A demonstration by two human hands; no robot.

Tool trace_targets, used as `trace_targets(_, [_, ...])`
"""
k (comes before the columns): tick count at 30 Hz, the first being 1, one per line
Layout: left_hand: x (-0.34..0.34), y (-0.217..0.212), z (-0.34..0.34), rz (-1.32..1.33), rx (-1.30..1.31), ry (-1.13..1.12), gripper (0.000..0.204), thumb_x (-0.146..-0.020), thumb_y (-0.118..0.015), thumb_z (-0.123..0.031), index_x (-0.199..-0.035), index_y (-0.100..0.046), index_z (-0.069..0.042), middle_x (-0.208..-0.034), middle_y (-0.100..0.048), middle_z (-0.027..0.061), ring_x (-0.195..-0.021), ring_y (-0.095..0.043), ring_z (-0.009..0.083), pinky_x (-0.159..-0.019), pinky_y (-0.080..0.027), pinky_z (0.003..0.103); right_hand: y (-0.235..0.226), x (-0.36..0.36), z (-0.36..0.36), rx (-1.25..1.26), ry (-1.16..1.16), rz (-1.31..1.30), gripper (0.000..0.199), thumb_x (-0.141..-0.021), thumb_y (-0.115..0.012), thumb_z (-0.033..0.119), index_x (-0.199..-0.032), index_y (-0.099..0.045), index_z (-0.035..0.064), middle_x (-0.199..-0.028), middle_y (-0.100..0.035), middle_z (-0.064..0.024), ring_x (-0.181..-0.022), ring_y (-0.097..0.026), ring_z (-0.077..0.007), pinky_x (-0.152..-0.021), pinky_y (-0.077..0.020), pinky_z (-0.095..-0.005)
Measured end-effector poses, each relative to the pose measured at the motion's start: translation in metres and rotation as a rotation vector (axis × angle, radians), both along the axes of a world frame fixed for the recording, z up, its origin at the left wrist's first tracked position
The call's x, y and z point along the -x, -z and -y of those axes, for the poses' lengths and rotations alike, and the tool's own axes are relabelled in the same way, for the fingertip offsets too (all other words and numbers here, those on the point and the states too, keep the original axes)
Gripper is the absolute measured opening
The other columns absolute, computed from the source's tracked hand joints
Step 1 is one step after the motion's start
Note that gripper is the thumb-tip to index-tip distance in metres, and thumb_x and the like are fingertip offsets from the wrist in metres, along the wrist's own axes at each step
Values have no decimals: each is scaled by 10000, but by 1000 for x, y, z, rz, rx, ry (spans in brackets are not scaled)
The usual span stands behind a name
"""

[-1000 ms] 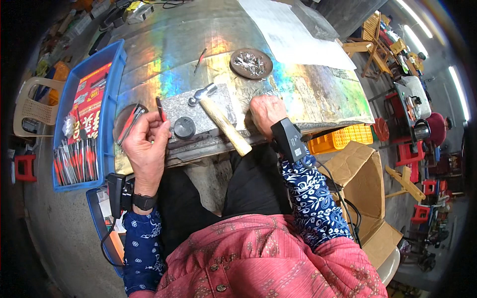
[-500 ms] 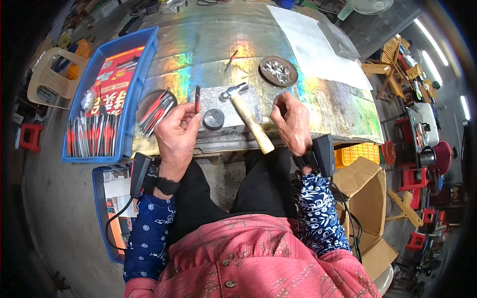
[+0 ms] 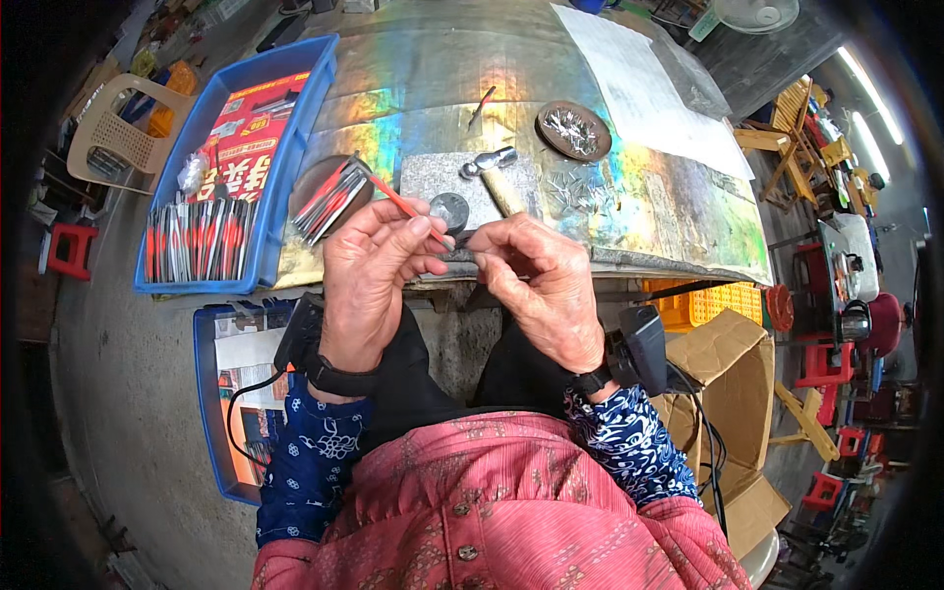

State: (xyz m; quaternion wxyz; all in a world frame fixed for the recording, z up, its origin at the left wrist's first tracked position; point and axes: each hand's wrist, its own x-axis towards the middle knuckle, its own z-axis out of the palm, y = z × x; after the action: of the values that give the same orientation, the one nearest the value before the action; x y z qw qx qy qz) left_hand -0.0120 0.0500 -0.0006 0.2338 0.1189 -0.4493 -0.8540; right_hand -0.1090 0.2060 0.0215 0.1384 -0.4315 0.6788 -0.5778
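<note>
We grip a red stick [image 3: 394, 201] in our left hand [image 3: 374, 270]; whether our right hand [image 3: 546, 287], fingers curled near the stick's end, holds anything, we cannot tell.

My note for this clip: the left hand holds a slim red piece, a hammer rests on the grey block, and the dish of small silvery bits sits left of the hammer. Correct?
Not quite: the head view shows the dish of small silvery bits right of the hammer. The left hand does hold a slim red piece, and the hammer rests on the grey block.
</note>
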Motion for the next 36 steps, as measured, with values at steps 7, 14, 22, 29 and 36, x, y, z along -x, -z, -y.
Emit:
trace_targets(7, [-5,1,-7,-37,-146,67,206,-935,-604,-83,-1109,-569,21,-972,-672,154,-802,-690,196,-648,-594,291,2,-17,2,22,30,134,130,-876,-578,-17,-1005,-562,-23,-855,-574,-12,-762,-556,-60,-692,-473,-208])
trace_targets(14, [-8,1,-9,-39,-149,73,218,-924,-623,-85,-1106,-572,24,-965,-676,161,-788,-687,195,-646,-588,288,5,-17,2,26,40,76,108,-876,-576,-27,-980,-551,-15,-850,-578,-12,-757,-560,-60,-692,-476,-210])
trace_targets(22, [-8,4,-16,-73,-63,-3,180,-947,-571,-49,-1113,-562,20,-971,-674,174,-795,-692,203,-682,-604,316,9,-26,9,120,193,22,132,-785,-626,-73,-877,-581,11,-719,-549,-62,-611,-530,-161,-584,-451,-273])
trace_targets(29, [-17,12,-17,-57,-174,18,189,-952,-566,-50,-1124,-567,27,-984,-671,168,-822,-689,206,-716,-603,333,9,-28,2,-9,224,-292,70,-838,-669,-13,-869,-608,0,-725,-568,-77,-612,-547,-161,-559,-445,-273])
trace_targets(36, [-12,13,-17,-6,-102,-61,161,-940,-594,-62,-1069,-578,33,-948,-673,149,-778,-679,182,-681,-594,300,18,-27,15,5,243,-335,79,-845,-677,5,-867,-601,5,-733,-578,-88,-595,-545,-184,-554,-443,-289])
